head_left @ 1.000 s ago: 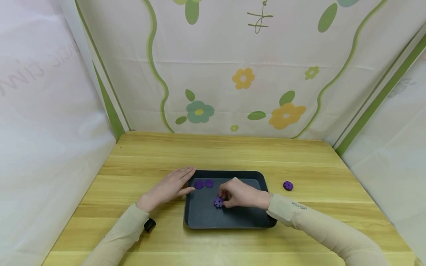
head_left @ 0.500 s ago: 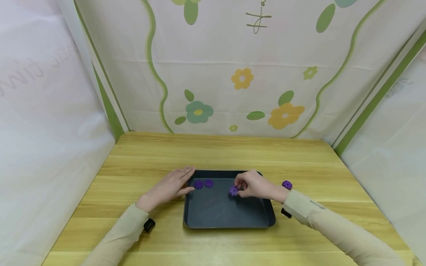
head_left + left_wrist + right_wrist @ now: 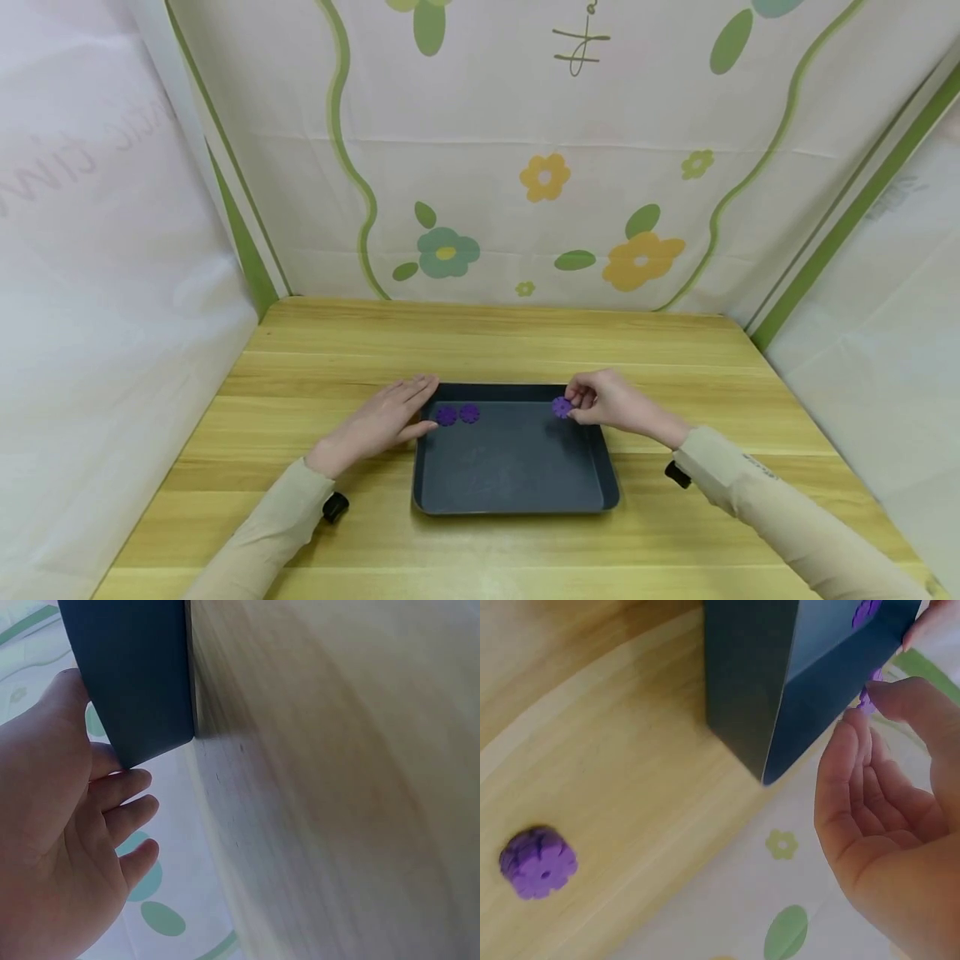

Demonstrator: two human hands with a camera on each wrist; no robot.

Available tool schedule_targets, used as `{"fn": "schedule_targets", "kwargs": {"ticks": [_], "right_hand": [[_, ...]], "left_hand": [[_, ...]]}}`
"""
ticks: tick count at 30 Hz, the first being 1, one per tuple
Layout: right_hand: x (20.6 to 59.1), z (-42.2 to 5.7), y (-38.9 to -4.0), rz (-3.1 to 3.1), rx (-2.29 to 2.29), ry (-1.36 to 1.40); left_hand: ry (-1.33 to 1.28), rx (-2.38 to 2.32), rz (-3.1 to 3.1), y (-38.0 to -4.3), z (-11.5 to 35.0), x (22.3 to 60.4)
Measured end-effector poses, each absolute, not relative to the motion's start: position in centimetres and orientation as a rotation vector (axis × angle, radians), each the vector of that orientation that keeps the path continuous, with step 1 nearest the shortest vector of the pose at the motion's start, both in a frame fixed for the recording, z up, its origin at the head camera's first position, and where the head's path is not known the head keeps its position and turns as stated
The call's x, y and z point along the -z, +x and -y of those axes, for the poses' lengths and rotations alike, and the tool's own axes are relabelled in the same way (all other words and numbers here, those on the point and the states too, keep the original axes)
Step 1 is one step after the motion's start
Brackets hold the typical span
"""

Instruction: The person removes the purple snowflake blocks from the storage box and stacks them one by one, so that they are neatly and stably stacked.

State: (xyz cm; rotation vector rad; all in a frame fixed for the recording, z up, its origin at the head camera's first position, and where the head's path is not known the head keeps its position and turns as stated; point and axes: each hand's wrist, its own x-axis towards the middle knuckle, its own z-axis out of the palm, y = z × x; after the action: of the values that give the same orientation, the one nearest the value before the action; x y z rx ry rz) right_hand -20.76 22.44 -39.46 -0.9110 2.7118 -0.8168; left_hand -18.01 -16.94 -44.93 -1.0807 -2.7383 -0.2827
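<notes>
My right hand [image 3: 622, 404] pinches a purple flower-shaped interlocking disc [image 3: 561, 407] between thumb and fingertips, over the back right corner of the dark baking tray [image 3: 510, 475]. In the right wrist view the thumb and fingertips partly cover this held disc [image 3: 868, 701]. At the tray's left side my left hand [image 3: 378, 419] rests with fairly straight fingers on the back left corner of the rim. The left wrist view has the thumb and fingers around the corner of the tray wall [image 3: 131, 675]. Two purple discs [image 3: 458, 414] lie side by side inside the tray's back left corner.
A small stack of purple discs [image 3: 540, 862] sits on the wooden table [image 3: 517, 554] to the right of the tray; in the head view my right hand hides it. Behind the table hangs a flower-patterned cloth [image 3: 487, 167], with white cloth on both sides.
My right hand has carried the pinched disc from the tray's middle back and right to its back right corner. The left hand and the two discs in the tray stay put.
</notes>
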Motion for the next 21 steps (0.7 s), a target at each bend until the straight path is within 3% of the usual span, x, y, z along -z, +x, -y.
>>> {"fn": "schedule_targets", "kwargs": {"ticks": [21], "right_hand": [[38.5,-28.7,-21.1,-2.895,0.776,-0.681]], "left_hand": [[-1.072,0.294,2.780,-18.0,16.9,44.8]]}}
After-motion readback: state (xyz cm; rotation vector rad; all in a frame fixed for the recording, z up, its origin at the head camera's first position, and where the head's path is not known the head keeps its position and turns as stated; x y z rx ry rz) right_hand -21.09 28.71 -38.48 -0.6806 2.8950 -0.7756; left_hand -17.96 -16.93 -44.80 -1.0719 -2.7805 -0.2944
